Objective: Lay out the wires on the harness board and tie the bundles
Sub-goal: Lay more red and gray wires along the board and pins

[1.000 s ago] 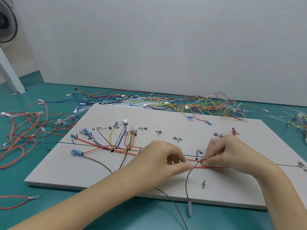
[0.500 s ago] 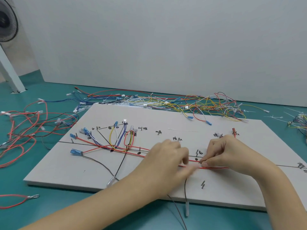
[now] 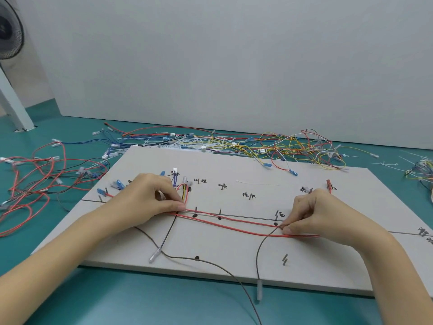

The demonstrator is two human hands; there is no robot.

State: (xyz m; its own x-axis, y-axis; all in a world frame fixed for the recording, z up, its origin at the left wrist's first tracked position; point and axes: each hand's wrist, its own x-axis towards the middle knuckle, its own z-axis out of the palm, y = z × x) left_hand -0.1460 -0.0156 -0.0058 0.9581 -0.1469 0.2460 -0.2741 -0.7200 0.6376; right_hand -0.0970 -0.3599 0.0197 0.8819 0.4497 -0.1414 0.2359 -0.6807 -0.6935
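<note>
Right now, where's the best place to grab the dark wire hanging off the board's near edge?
Pinch the dark wire on the bare stretch over the board, coming from above: it lies flat and alone there, below the right hand. Its clear tip dangles past the edge.

1. Harness board: bare strip at 12 o'clock, passable.
2. Upright pegs and red wires obstruct centre.
3. Loose wire tangle blocks beyond, 12 o'clock; red wire heap at 9 o'clock.
</note>
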